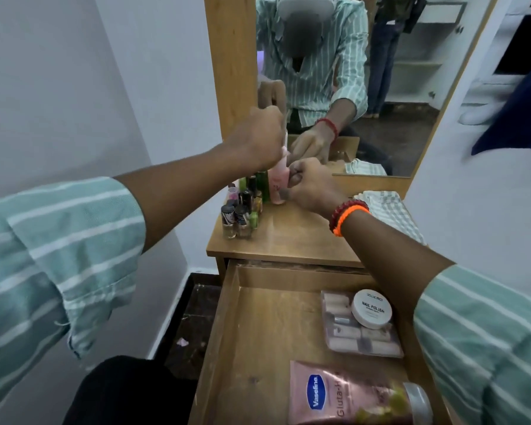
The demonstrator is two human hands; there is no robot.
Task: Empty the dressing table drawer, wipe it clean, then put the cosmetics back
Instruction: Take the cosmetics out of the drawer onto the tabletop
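Head camera is showing both hands working at the back of the table (304,237), beside the mirror (380,87). The left hand (258,139) is grasping the top of a tall pink bottle (278,182), while the right hand (311,187) is closing around its lower body, setting it down next to a cluster of nail polish bottles (242,210). The drawer (258,332) is standing open below, still holding a nail polish remover tub (371,308), a clear pack of small tubes (360,332) and a Vaseline tube (350,397). The bottles are crowding together, so a careless nudge from the pink bottle or a wrist is likely to topple several. A folded cloth (393,216) is lying on the right.
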